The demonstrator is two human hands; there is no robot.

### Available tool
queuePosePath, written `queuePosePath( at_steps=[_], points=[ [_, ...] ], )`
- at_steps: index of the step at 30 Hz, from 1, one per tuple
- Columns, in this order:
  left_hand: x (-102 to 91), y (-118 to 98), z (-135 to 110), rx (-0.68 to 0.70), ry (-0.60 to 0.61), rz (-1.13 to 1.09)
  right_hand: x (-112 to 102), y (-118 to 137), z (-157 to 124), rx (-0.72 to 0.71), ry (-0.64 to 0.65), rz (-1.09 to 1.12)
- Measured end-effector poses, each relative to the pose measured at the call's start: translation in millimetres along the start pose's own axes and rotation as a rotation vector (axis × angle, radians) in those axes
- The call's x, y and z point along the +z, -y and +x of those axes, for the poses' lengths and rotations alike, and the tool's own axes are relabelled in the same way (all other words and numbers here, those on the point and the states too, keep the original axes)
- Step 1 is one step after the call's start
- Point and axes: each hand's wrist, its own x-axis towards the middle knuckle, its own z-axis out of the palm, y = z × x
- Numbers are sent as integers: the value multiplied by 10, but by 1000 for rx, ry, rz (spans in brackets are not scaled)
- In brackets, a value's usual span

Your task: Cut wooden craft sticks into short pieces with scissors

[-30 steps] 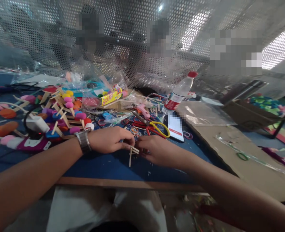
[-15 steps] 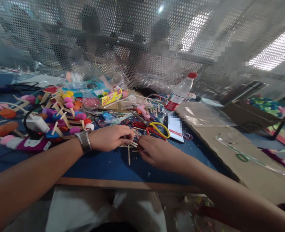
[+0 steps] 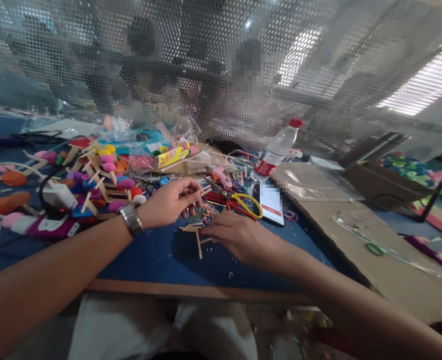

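Note:
My left hand [image 3: 171,202], with a metal watch on its wrist, is raised a little above the table. Between its thumb and fingers it pinches short wooden sticks [image 3: 205,190], close together. Lower down, my right hand [image 3: 239,236] is over the table with its fingers stretched out. Its fingertips reach the right side of a few loose wooden sticks [image 3: 198,245] that lie on the blue surface; whether they touch one I cannot tell. Just beyond the hands lie scissors with yellow handles [image 3: 249,205], a red-handled tool and a heap of small scraps.
To the left are stick pieces with coloured clay [image 3: 108,166], a white plug [image 3: 57,195] and a purple power strip [image 3: 51,225]. A pink glue gun [image 3: 221,177], a phone [image 3: 271,204] and a water bottle [image 3: 275,152] stand or lie behind. Cardboard [image 3: 341,235] covers the right side.
My left hand has lifted away from the table, up and slightly left, with sticks in its fingers. My right hand's fingers have straightened and moved slightly down toward the loose sticks.

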Motion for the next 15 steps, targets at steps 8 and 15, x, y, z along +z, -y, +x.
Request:
queuePosePath(
  at_steps=[8,15],
  points=[
    [24,-22,-5,-102,-91,-134,56,0,281,-207,136,-259],
    [47,-35,-35,-188,-115,-283,37,22,300,-76,-91,195]
  ],
)
